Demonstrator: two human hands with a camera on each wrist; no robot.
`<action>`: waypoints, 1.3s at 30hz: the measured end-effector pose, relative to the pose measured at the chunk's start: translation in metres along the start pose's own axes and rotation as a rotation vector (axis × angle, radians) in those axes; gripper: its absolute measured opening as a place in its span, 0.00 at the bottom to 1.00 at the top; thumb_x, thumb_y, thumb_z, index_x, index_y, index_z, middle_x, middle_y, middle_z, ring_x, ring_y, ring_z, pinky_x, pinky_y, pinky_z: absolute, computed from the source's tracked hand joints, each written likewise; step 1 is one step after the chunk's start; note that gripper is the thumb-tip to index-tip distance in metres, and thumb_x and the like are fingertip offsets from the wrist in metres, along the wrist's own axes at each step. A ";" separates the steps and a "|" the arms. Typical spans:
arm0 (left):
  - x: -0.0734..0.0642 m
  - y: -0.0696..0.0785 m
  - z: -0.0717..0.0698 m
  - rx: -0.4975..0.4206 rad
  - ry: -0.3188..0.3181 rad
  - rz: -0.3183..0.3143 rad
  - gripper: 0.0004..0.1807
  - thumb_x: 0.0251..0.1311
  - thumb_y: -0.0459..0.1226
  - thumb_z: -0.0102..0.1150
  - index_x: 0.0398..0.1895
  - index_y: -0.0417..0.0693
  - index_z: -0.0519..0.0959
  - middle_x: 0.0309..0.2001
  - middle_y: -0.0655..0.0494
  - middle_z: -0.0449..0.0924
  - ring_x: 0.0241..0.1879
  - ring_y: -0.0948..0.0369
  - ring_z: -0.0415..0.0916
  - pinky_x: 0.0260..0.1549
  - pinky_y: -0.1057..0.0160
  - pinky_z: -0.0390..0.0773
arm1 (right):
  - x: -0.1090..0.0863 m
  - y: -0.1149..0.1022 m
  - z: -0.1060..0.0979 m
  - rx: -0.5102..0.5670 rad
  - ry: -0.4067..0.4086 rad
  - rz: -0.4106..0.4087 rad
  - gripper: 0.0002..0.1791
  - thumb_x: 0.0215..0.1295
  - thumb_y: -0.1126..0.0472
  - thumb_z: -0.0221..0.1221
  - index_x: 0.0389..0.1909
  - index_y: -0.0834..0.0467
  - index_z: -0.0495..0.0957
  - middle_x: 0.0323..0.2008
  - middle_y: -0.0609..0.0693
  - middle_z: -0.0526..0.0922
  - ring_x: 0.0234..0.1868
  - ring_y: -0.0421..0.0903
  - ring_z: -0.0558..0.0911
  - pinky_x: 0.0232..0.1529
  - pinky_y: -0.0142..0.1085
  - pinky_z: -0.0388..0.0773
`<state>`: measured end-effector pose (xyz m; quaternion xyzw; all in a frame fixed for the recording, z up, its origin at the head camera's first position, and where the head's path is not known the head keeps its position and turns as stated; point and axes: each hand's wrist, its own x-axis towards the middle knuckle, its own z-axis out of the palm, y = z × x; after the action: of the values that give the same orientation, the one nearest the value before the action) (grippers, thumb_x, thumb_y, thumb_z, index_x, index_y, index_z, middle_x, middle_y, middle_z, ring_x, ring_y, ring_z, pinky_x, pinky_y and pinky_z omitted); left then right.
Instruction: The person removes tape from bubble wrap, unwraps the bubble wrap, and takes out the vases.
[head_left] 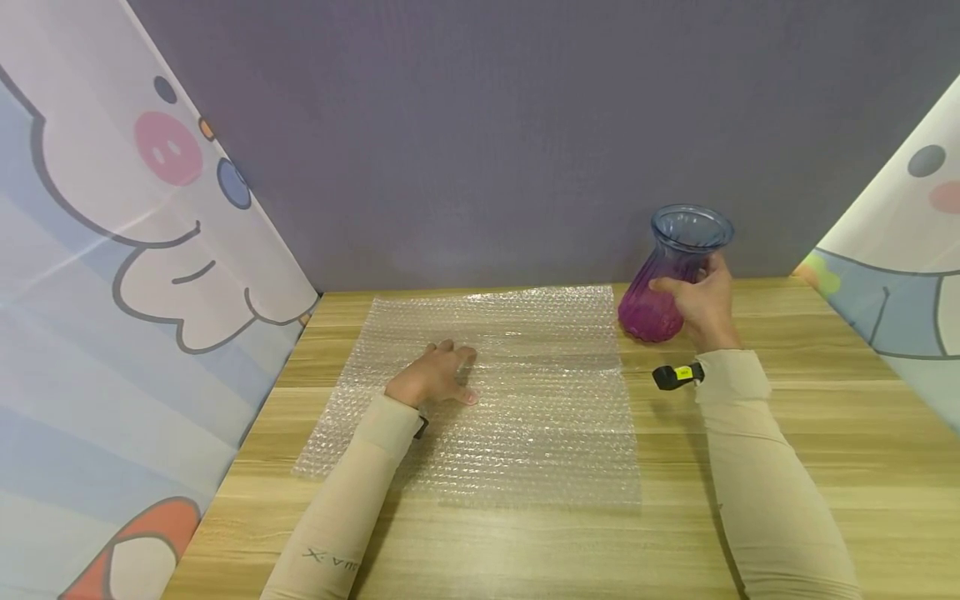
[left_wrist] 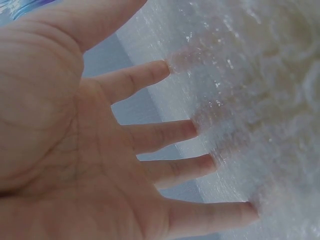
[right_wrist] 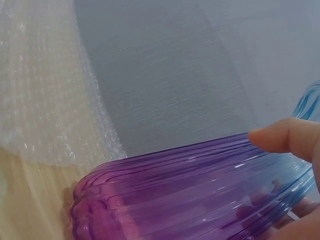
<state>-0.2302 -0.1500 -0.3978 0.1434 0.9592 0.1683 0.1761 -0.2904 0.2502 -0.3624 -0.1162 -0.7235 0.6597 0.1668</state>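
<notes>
A ribbed glass vase, purple below and blue at its flared rim, leans to the right beside the sheet's back right corner. My right hand grips it around the upper body, thumb on the near side. In the right wrist view the vase fills the lower part, with the thumb pressed along its wall. A clear sheet of bubble wrap lies flat on the table. My left hand rests on it left of centre, fingers spread. The left wrist view shows those straight fingertips touching the bubbles.
The wood-grain table runs back to a plain grey wall. Cartoon-printed panels stand at the left and the right. A black wrist strap with a yellow label sits at the right cuff.
</notes>
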 end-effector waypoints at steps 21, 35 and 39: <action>0.000 0.000 0.002 0.016 0.012 0.006 0.48 0.53 0.49 0.75 0.77 0.54 0.64 0.81 0.34 0.49 0.77 0.26 0.44 0.69 0.24 0.56 | -0.001 0.007 0.000 -0.082 -0.039 -0.017 0.42 0.60 0.69 0.69 0.73 0.53 0.61 0.56 0.39 0.72 0.59 0.40 0.74 0.67 0.37 0.75; 0.000 0.000 0.005 0.019 0.001 -0.017 0.48 0.55 0.49 0.74 0.79 0.55 0.62 0.82 0.35 0.46 0.78 0.28 0.42 0.70 0.25 0.56 | -0.002 0.009 -0.004 -0.158 -0.096 -0.017 0.42 0.66 0.63 0.67 0.77 0.55 0.56 0.67 0.54 0.68 0.66 0.46 0.71 0.72 0.44 0.70; -0.001 0.001 0.006 0.016 0.000 -0.027 0.49 0.55 0.50 0.73 0.79 0.56 0.61 0.82 0.35 0.44 0.79 0.28 0.41 0.69 0.23 0.56 | -0.003 0.007 -0.006 -0.164 -0.119 -0.018 0.45 0.67 0.62 0.65 0.78 0.57 0.52 0.71 0.58 0.65 0.70 0.50 0.67 0.75 0.45 0.66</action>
<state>-0.2273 -0.1478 -0.4025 0.1317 0.9624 0.1581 0.1773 -0.2858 0.2557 -0.3694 -0.0835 -0.7848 0.6024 0.1191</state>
